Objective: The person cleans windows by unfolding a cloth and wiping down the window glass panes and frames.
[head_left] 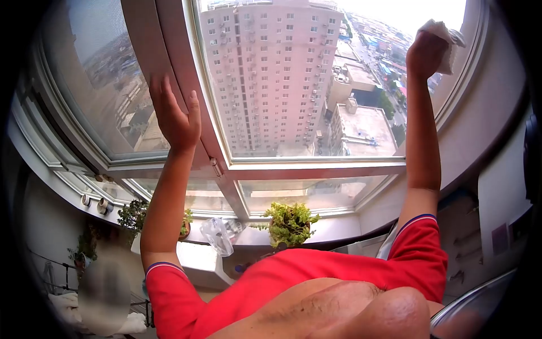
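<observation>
My left hand [176, 117] is raised against the window frame post [164, 39] at the upper left, its fingers spread and nothing in it. High on the right, my right hand [427, 53] is closed around a white cloth [449, 48]. The cloth is bunched over the knuckles and hangs to the right of the hand, by the right edge of the large window pane [271, 85]. Whether the cloth touches the glass I cannot tell.
On the sill below stand a leafy green plant [289, 224], a clear plastic container [218, 236] and a darker plant [133, 216]. Two small round items [103, 205] sit farther left. A window handle [215, 166] is on the post. Tall buildings show outside.
</observation>
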The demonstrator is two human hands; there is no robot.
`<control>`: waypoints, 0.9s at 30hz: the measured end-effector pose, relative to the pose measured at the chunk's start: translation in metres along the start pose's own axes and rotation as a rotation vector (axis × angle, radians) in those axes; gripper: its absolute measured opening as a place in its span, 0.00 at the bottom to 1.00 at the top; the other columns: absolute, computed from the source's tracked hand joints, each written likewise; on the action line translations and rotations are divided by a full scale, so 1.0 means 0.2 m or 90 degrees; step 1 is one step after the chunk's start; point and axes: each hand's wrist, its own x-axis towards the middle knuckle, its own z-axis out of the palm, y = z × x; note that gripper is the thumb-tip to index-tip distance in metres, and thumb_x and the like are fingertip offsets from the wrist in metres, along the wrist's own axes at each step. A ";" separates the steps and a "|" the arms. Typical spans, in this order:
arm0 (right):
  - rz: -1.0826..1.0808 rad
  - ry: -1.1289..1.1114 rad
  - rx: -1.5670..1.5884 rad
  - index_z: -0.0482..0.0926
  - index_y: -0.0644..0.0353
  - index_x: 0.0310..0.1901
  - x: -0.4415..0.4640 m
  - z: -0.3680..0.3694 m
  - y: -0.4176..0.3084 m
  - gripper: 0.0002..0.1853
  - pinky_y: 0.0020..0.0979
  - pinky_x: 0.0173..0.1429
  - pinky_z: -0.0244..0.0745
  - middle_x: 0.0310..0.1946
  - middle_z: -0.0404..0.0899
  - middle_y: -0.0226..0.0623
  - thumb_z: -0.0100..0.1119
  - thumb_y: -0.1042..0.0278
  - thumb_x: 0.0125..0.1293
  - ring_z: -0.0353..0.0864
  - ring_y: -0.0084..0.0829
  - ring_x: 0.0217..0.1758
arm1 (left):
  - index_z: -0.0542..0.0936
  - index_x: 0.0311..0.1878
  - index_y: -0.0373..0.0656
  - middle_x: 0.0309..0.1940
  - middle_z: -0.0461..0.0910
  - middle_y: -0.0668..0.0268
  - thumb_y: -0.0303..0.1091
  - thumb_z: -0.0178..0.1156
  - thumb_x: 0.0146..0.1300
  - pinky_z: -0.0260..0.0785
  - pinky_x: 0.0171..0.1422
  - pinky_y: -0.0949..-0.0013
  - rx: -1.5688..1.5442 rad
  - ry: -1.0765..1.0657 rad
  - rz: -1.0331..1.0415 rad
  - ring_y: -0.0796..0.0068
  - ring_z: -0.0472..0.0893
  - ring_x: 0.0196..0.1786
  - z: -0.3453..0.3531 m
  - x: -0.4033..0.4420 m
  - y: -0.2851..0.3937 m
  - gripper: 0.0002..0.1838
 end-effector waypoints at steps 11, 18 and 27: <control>0.004 0.109 -0.046 0.76 0.66 0.65 0.12 0.06 -0.17 0.32 0.49 0.69 0.71 0.62 0.79 0.53 0.63 0.46 0.71 0.78 0.55 0.64 | 0.65 0.76 0.32 0.77 0.63 0.41 0.38 0.58 0.74 0.55 0.82 0.44 0.093 0.105 0.050 0.37 0.63 0.79 0.15 0.01 -0.05 0.32; 0.017 -0.041 0.063 0.66 0.71 0.73 0.18 -0.06 -0.81 0.39 0.56 0.82 0.54 0.72 0.68 0.62 0.65 0.52 0.69 0.62 0.61 0.79 | 0.66 0.75 0.32 0.76 0.64 0.41 0.37 0.58 0.71 0.56 0.81 0.43 0.068 0.115 0.053 0.36 0.64 0.78 0.16 0.00 -0.07 0.32; 0.086 -0.067 0.797 0.86 0.56 0.52 0.23 -0.36 -2.05 0.16 0.41 0.58 0.79 0.46 0.87 0.43 0.64 0.63 0.63 0.85 0.47 0.51 | 0.68 0.73 0.32 0.74 0.69 0.43 0.37 0.53 0.76 0.59 0.81 0.44 0.133 0.116 0.082 0.38 0.68 0.76 0.15 0.02 -0.06 0.28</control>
